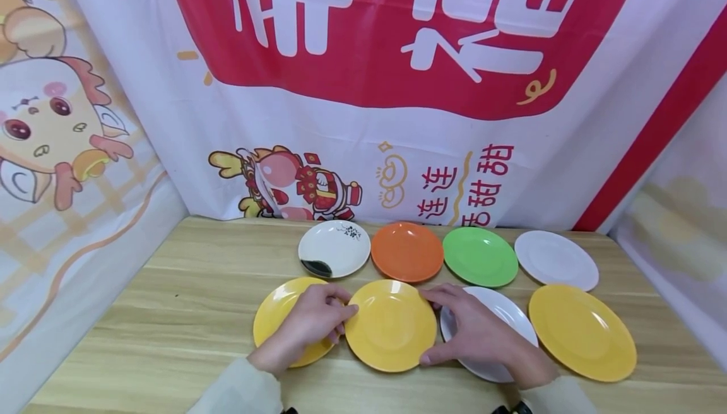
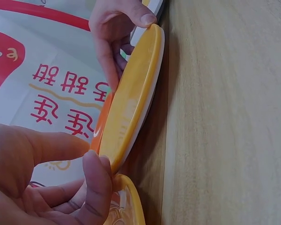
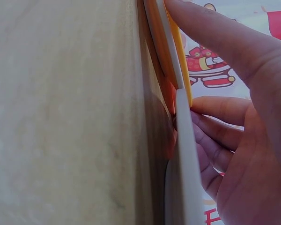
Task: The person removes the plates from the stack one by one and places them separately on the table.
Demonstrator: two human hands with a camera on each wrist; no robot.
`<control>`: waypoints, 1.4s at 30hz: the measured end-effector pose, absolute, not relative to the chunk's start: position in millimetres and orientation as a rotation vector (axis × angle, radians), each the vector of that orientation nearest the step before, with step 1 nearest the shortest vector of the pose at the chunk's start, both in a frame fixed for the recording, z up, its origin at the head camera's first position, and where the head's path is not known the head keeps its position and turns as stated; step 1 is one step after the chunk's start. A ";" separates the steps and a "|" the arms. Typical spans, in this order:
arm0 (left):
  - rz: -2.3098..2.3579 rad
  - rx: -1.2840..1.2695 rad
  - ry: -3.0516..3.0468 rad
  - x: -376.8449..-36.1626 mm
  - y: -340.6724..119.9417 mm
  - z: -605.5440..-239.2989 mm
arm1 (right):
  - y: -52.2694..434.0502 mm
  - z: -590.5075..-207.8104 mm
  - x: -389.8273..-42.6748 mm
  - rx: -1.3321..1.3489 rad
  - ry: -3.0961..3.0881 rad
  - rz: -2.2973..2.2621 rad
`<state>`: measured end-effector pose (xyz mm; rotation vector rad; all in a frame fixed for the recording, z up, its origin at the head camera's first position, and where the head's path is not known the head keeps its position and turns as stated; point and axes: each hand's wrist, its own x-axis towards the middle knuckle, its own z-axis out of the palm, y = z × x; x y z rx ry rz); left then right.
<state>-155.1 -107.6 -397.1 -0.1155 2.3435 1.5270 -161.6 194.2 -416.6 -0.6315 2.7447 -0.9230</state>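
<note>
In the head view, a yellow plate [image 1: 392, 329] in the middle of the front row lies between both hands. My left hand [image 1: 311, 316] pinches its left rim between thumb and fingers, reaching over another yellow plate [image 1: 270, 319]. On the right side, my right hand [image 1: 477, 332] grips the rim, thumb at the near edge and fingers at the far edge. Beneath that hand a white plate [image 1: 511, 313] is partly hidden. The left wrist view shows the held plate [image 2: 131, 101] edge-on with a pale underside, close over the wooden table [image 2: 225, 112].
A back row holds a white plate with a dark leaf pattern [image 1: 335, 247], an orange plate [image 1: 407, 251], a green plate [image 1: 480, 256] and a plain white plate [image 1: 556, 259]. Another yellow plate [image 1: 582, 332] lies at front right. A printed cloth [image 1: 363, 130] hangs behind the table.
</note>
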 end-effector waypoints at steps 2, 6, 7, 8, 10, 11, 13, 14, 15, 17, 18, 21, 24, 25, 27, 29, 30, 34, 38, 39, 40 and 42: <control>1.520 -0.122 2.343 -155.5 -106.2 -396.9 | 194.8 -417.2 -161.3 -0.621 2.743 -0.924; 1.511 -0.138 2.346 -156.1 -104.1 -396.9 | 195.5 -417.7 -160.7 -0.594 2.742 -0.928; 1.516 -0.139 2.349 -156.1 -103.8 -397.2 | 195.5 -417.7 -160.8 -0.590 2.741 -0.929; 1.522 -0.139 2.354 -156.0 -103.7 -397.5 | 195.4 -417.8 -161.0 -0.584 2.740 -0.931; 1.541 -0.133 2.364 -155.5 -104.0 -398.4 | 194.9 -418.0 -161.3 -0.575 2.731 -0.942; 1.554 -0.131 2.369 -155.1 -104.4 -399.0 | 194.5 -418.1 -161.4 -0.574 2.722 -0.950; 1.584 -0.138 2.375 -154.1 -105.4 -400.2 | 193.5 -418.6 -161.7 -0.579 2.711 -0.958; 1.602 -0.142 2.379 -153.9 -106.0 -400.7 | 193.0 -418.8 -161.8 -0.586 2.707 -0.962; 1.620 -0.149 2.379 -153.7 -106.4 -401.2 | 192.6 -419.0 -161.8 -0.598 2.702 -0.967; 1.651 -0.164 2.378 -153.5 -106.6 -401.4 | 191.9 -418.9 -162.0 -0.624 2.701 -0.970; 1.664 -0.169 2.376 -153.9 -106.5 -401.4 | 191.8 -418.6 -162.0 -0.636 2.705 -0.971; 1.689 -0.171 2.370 -155.2 -104.9 -400.0 | 191.9 -417.3 -162.4 -0.640 2.706 -0.974; 1.679 -0.166 2.391 -156.2 -103.1 -398.7 | 192.9 -416.2 -162.2 -0.615 2.701 -0.972; 1.673 -0.163 2.403 -156.4 -102.5 -398.2 | 193.3 -416.1 -162.0 -0.605 2.699 -0.972; 1.655 -0.149 2.432 -156.6 -101.8 -398.3 | 194.3 -416.4 -161.8 -0.592 2.696 -0.974; 1.644 -0.133 2.448 -156.3 -102.3 -398.4 | 194.3 -416.6 -161.6 -0.590 2.698 -0.974; 1.640 -0.124 2.451 -156.2 -102.5 -398.6 | 194.3 -416.9 -161.6 -0.589 2.699 -0.974; 1.643 -0.099 2.438 -155.4 -103.7 -398.8 | 194.3 -416.8 -161.2 -0.601 2.711 -0.961; 1.669 -0.094 2.430 -155.4 -104.0 -398.7 | 194.7 -416.6 -160.8 -0.612 2.725 -0.954; 1.674 -0.091 2.436 -155.4 -103.9 -398.5 | 194.8 -416.7 -160.8 -0.617 2.729 -0.954; 1.673 -0.085 2.450 -155.5 -104.0 -398.6 | 194.8 -416.8 -160.8 -0.623 2.731 -0.957; 1.667 -0.078 2.476 -155.4 -103.6 -398.4 | 194.9 -417.2 -160.9 -0.630 2.734 -0.960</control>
